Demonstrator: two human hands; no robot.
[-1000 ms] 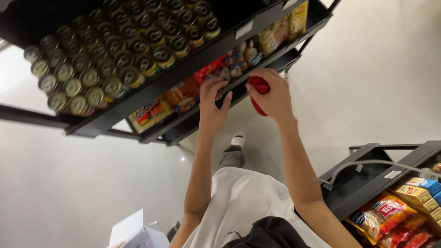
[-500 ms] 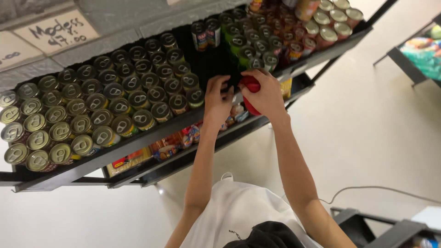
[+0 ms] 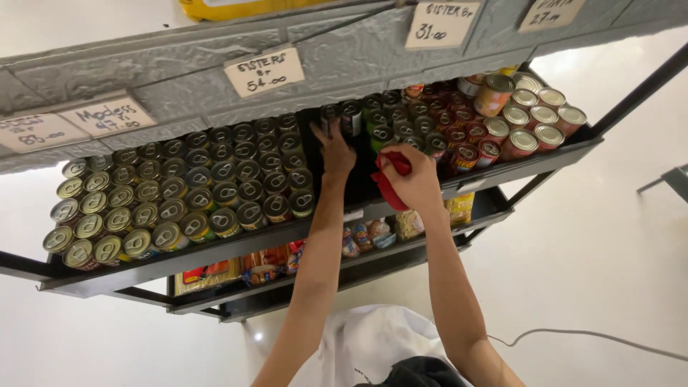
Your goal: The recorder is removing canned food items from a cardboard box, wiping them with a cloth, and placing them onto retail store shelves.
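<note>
The person reaches both arms up to a black metal shelf (image 3: 502, 172) that is full of tins standing in rows. The left hand (image 3: 335, 152) lies flat, with the fingers spread wide, on the dark cans (image 3: 342, 118) at the back of an open gap in the middle of the shelf; it touches them but does not close around any of them. The right hand (image 3: 410, 180) is closed around a red cloth (image 3: 390, 179), which is bunched in the palm and hangs a little below the fingers, just in front of the gap and beside the red-labelled cans (image 3: 466, 154).

To the left of the gap stand many gold-topped cans (image 3: 179, 201), packed close together. On the lower shelf (image 3: 401, 247) lie packets of food, partly hidden. Paper price cards (image 3: 264, 70) are fixed to the grey edge above.

I judge that the step in hand is the wiping of the shelf: the left hand steadies or pushes back the tins, so that the bare part of the shelf is free for the cloth. The next move calls for bringing the cloth into the gap, pressing it on the shelf floor, and keeping the neighbouring cans from tipping, because they stand very near on both sides.
</note>
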